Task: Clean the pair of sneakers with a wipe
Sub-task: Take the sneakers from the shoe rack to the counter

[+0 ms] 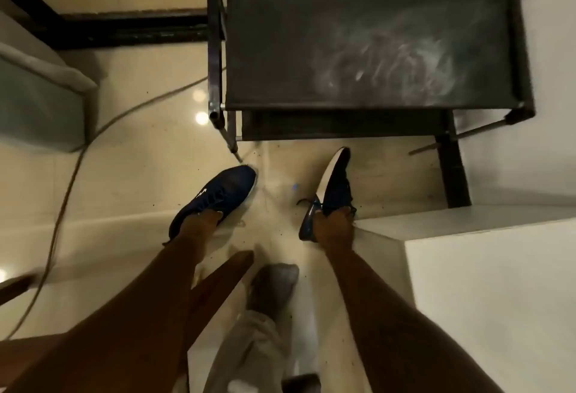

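- L hand [208,217]: fingers clenched on collar of L shoe [215,196], navy, toe to 1 o'clock, roughly upright. I can't tell if it's off the floor.
- R hand [335,225]: fingers clenched on heel end of R shoe [330,193], tilted on its side, white sole edge showing, toe to 12.
- Loose lace [307,202] trails off R shoe at 9 o'clock.
- Wipe: none seen; I judge cleaning not begun.
- Rack [367,46]: dark, dusty top, at 12 from both shoes, near.
- Cable [67,187] on floor [140,162], at 9 of L shoe, well apart.
- Socked foot [274,286] at 6, betw. the arms.
- Risk: lace could snag or get stepped on, jerking R shoe loose.
- Risk: shoes set on dusty rack top would pick up more dirt.
- Risk: both hands full, so no free hand for a wipe; one shoe must go down first.
- Risk: glossy floor + sock, slip poss.
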